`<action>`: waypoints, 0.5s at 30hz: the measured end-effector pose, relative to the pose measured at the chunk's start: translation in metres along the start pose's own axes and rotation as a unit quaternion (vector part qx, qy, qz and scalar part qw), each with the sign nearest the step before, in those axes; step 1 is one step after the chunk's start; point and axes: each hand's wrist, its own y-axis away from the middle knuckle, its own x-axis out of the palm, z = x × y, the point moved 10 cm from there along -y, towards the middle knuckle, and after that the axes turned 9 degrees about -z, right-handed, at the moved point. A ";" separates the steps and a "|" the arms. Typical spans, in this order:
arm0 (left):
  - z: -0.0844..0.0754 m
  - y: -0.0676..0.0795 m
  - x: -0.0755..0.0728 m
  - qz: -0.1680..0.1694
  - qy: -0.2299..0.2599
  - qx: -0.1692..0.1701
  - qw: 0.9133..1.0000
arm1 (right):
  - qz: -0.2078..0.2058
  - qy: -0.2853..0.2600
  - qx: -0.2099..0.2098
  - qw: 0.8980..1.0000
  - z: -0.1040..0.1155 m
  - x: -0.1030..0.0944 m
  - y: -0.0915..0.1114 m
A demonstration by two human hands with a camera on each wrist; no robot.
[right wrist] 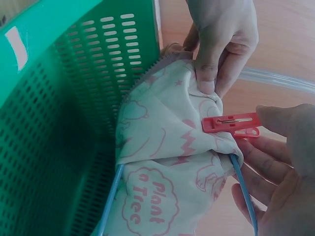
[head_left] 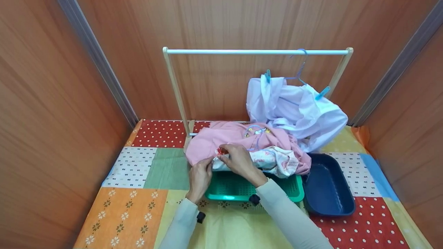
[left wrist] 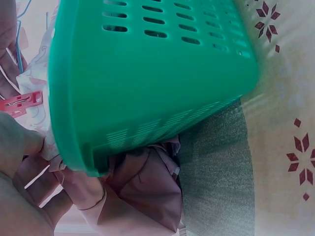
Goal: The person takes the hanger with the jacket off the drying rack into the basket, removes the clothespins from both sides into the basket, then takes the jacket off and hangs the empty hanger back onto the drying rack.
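Note:
A white cloth with pink print (right wrist: 162, 132) is folded over a blue wire hanger (right wrist: 244, 189). My right hand (head_left: 241, 162) pinches a red clothespin (right wrist: 229, 122) by its thumb and fingers, with the pin's other end at the cloth beside the hanger wire. My left hand (head_left: 200, 175) holds the cloth's edge between thumb and fingers, close to the pin. Under the cloth stands a green basket (head_left: 228, 197). Behind the hands, a pink garment (head_left: 207, 141) lies heaped across the basket's far side.
A white garment (head_left: 294, 107) hangs by blue clothespins (head_left: 323, 93) from a hanger on the rack's white rod (head_left: 235, 52). Right of the basket sits a dark blue tub (head_left: 327, 186). Wooden panels (head_left: 221, 20) stand behind and at both sides of the patterned tablecloth (head_left: 124, 214).

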 end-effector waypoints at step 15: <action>-0.004 0.001 -0.004 -0.014 -0.004 0.010 1.000 | -0.053 -0.010 -0.027 0.998 0.005 -0.004 0.000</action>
